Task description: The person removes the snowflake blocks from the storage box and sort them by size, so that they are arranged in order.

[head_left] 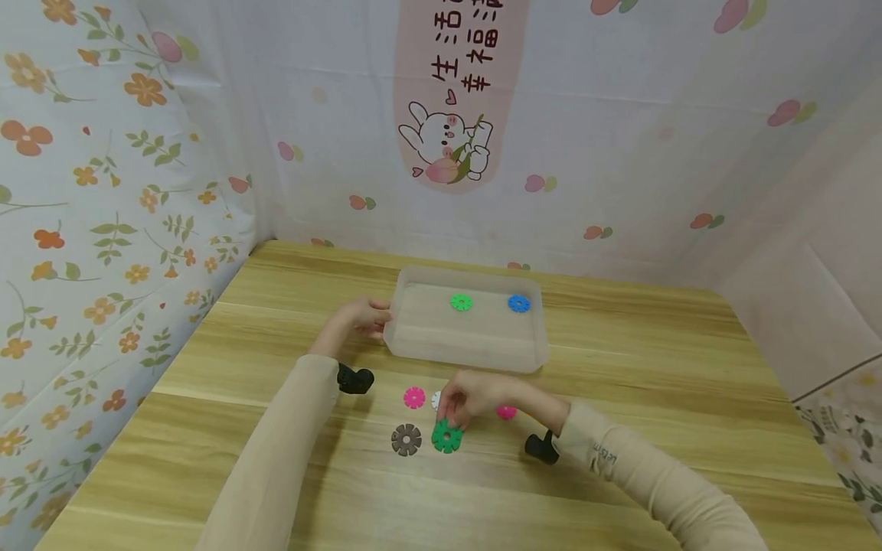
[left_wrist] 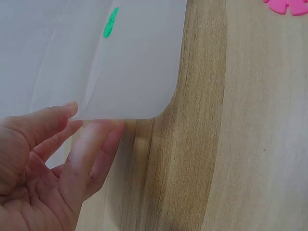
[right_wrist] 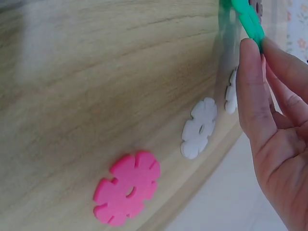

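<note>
My left hand (head_left: 361,315) holds the left end of a translucent white plastic tray (head_left: 462,356), its thumb at the rim and fingers against the outer wall in the left wrist view. Inside the tray lie a light green notched disc (head_left: 455,304) and a blue one (head_left: 513,306), apart from each other. In front of the tray, my right hand (head_left: 475,392) pinches a darker green notched disc (head_left: 441,444) by its edge. The right wrist view shows that green disc (right_wrist: 250,21) tilted between thumb and fingers. Just left of it a grey-brown notched disc (head_left: 397,440) lies on the table.
A pink disc (head_left: 408,398) and a partly hidden white disc (head_left: 436,401) lie between tray and grey-brown disc. Under my right forearm is another pink disc (head_left: 506,414). Two white discs show in the right wrist view, the nearer white disc (right_wrist: 192,137) beside a pink disc (right_wrist: 113,202).
</note>
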